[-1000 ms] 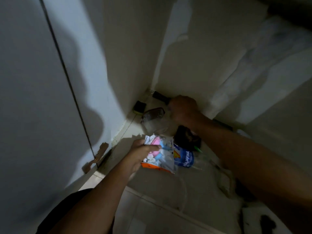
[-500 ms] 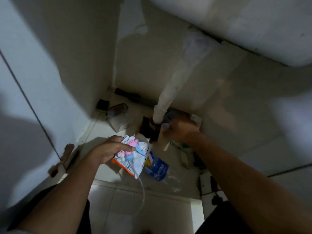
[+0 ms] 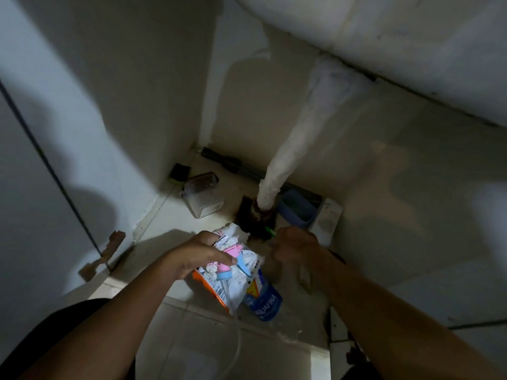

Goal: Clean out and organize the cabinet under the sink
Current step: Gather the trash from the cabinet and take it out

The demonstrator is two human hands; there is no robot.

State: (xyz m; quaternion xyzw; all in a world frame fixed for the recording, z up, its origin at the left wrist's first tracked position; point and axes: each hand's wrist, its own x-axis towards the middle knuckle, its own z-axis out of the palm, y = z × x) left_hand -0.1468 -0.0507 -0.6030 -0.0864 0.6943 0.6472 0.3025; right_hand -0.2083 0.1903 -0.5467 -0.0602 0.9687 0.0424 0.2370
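Note:
My left hand (image 3: 200,253) grips a crumpled white and orange plastic bag (image 3: 233,272) holding pink and blue pieces, low over the cabinet floor. A thin clear tube (image 3: 238,341) hangs from the bag. Under the bag lies a blue-labelled water bottle (image 3: 264,300) on its side. My right hand (image 3: 296,245) is closed just right of the bag, with a thin green item (image 3: 270,231) poking out past its fingers; what it grips is unclear. The white wrapped drain pipe (image 3: 301,141) drops into a dark floor fitting behind both hands.
A clear plastic container (image 3: 203,196) lies near the left wall, beside a dark sponge (image 3: 179,171). A long dark tool (image 3: 233,163) runs along the back wall. A blue tub (image 3: 297,208) and a white box (image 3: 327,220) sit right of the pipe.
My right hand has pulled back from the back wall toward the bag. My left hand has stayed on the bag. The camera has tilted, showing more of the pipe and basin above.

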